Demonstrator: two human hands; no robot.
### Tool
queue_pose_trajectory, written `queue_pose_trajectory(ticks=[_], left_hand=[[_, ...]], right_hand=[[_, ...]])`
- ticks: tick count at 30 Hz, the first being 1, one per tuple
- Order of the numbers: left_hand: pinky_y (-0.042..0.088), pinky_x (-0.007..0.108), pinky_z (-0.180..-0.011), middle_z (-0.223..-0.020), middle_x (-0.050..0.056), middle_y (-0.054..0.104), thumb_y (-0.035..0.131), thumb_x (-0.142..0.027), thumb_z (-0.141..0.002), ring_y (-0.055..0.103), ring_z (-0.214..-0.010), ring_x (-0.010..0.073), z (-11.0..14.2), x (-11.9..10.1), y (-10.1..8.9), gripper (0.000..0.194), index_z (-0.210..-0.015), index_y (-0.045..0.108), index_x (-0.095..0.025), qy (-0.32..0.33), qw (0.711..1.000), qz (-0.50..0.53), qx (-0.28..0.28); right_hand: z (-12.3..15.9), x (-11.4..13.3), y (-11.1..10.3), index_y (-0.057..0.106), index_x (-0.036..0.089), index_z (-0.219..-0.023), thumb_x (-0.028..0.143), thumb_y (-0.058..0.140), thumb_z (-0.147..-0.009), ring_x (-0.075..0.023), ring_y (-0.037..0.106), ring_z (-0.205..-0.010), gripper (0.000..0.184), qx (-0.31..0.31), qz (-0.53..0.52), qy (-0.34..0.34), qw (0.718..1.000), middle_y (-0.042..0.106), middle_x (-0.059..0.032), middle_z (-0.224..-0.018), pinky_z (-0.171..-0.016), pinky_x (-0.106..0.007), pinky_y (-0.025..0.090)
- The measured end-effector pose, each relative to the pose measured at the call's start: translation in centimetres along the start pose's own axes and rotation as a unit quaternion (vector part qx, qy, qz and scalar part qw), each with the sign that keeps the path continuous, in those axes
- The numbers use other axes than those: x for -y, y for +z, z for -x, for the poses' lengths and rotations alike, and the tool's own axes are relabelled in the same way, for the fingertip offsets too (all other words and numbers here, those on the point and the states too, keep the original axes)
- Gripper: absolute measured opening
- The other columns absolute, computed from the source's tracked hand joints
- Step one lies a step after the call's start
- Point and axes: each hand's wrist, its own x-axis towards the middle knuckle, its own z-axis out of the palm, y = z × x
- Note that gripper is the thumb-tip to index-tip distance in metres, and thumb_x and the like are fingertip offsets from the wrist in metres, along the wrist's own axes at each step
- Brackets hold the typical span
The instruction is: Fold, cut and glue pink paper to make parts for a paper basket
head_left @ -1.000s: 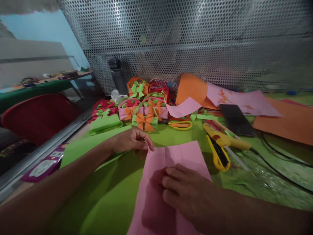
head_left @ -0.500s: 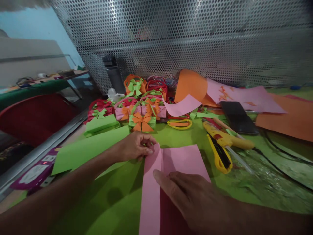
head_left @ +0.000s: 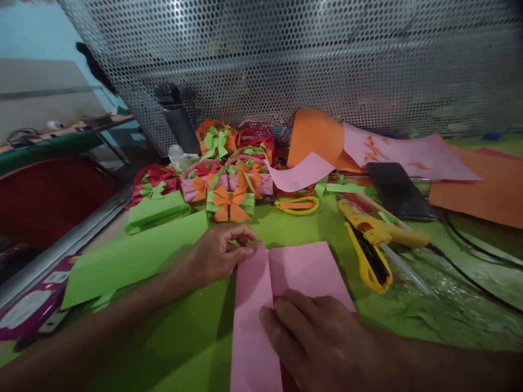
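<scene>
A sheet of pink paper (head_left: 251, 316) lies in front of me, its left side folded over into a long flap toward the middle. My left hand (head_left: 223, 251) pinches the far left corner of the flap between thumb and fingers. On the flap's right edge, nearer to me, rests my right hand (head_left: 322, 337), its fingers bent and drawn together with the thumb at the edge. That hand covers the near right part of the sheet, where a strip of dark red shows beneath.
Behind stand several small paper baskets with bows (head_left: 229, 204). Green paper (head_left: 139, 256) and a purple device (head_left: 36, 299) lie left. At right are a yellow glue gun (head_left: 368, 226), yellow-handled scissors (head_left: 370, 267), a phone (head_left: 398, 190) and a black cable (head_left: 474, 272). A perforated metal panel (head_left: 261, 65) stands behind.
The flap's right edge now lies flatter and further right over the sheet. My right hand has shifted slightly nearer, its fingers more bent. The left hand keeps the corner. The view has turned slightly.
</scene>
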Motion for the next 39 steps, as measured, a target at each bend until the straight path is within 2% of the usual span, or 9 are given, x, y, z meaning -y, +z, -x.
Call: queue_pose_trajectory(ticks=[5,11,15,26,32,39], left_hand=[[0.033,0.016,-0.044,-0.065,-0.004,0.059,0.059,-0.029,-0.081,0.045,-0.05,0.0072,0.1,0.7,0.2,0.013,-0.079,0.062,-0.016,0.069,0.995,-0.073,-0.024],[0.041,0.019,-0.06,-0.077,-0.001,0.066,0.059,-0.021,-0.081,0.058,-0.068,0.0123,0.0,1.2,0.2,0.009,-0.081,0.068,-0.017,0.123,0.983,-0.128,-0.037],[0.041,0.02,-0.062,-0.077,-0.001,0.065,0.057,-0.015,-0.08,0.058,-0.069,0.0122,0.0,1.2,0.2,0.012,-0.081,0.068,-0.018,0.155,0.975,-0.155,-0.038],[0.044,0.022,-0.064,-0.079,0.001,0.067,0.053,-0.014,-0.08,0.059,-0.071,0.0135,0.0,1.3,0.4,0.02,-0.085,0.071,-0.02,0.165,0.973,-0.154,-0.043],[0.043,0.022,-0.062,-0.076,0.001,0.065,0.053,-0.016,-0.082,0.059,-0.069,0.0131,0.1,1.5,0.5,0.019,-0.084,0.071,-0.02,0.191,0.967,-0.159,-0.053],[0.042,0.023,-0.063,-0.077,0.001,0.06,0.053,-0.014,-0.085,0.057,-0.071,0.0131,0.5,1.5,0.8,0.017,-0.082,0.07,-0.018,0.205,0.959,-0.185,-0.063]], right_hand=[[-0.1,-0.1,0.0,0.062,0.009,-0.095,0.017,0.052,-0.083,-0.0191,0.058,-0.063,0.018,0.01,0.008,-0.014,1.0,0.067,-0.0125,-0.082,-0.036,-0.027,0.039],[0.0,0.0,0.2,0.063,0.01,-0.092,0.016,0.054,-0.081,-0.0194,0.057,-0.064,0.016,0.011,0.001,-0.026,1.0,0.068,-0.0124,-0.086,-0.037,-0.028,0.039],[-0.1,-0.1,0.2,0.064,0.011,-0.089,0.019,0.058,-0.079,-0.0186,0.056,-0.062,0.015,0.014,0.001,-0.013,1.0,0.068,-0.0108,-0.085,-0.037,-0.027,0.038],[0.1,-0.1,0.3,0.062,0.01,-0.095,0.018,0.053,-0.083,-0.0203,0.058,-0.067,0.017,0.015,-0.003,-0.012,1.0,0.066,-0.0101,-0.084,-0.038,-0.029,0.041],[0.4,-0.1,0.7,0.062,0.011,-0.097,0.019,0.05,-0.085,-0.0198,0.058,-0.07,0.018,0.01,0.002,-0.007,1.0,0.065,-0.0094,-0.085,-0.045,-0.029,0.045],[0.3,-0.1,0.6,0.063,0.011,-0.096,0.02,0.052,-0.084,-0.0199,0.058,-0.069,0.018,0.018,-0.009,-0.006,1.0,0.066,-0.0093,-0.088,-0.045,-0.03,0.046]])
